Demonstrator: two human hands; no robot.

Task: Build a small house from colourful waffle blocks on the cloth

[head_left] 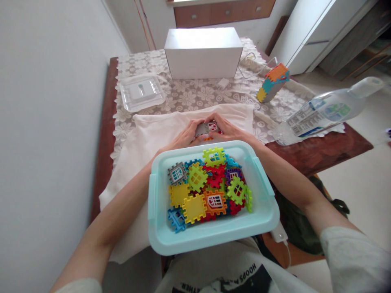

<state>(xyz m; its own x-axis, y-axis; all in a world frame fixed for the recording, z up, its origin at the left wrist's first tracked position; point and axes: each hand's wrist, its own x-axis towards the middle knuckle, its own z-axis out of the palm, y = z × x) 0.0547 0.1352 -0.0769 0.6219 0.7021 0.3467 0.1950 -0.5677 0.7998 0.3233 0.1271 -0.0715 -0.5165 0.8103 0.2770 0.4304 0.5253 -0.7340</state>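
Beyond the far rim of the tub, my left hand (190, 133) and my right hand (225, 127) are closed around a small piece of joined interlocking blocks (202, 130). Grey tiles show on its top, one with a white window on red, and a bit of orange shows below. My left fingers press its left side, my right fingers its right side. Nearer to me, between my forearms, a light turquoise plastic tub (214, 238) holds several loose interlocking tiles (195, 208) in yellow, green, red, blue, orange, purple and grey.
A white cloth (146, 138) lies over the lace tablecloth. At the back stands a white box (203, 63). A clear plastic lid (142, 93) lies at left. On the right are a built block tower (271, 83) and a tilted-looking clear bottle (324, 112). A wall runs along the left.
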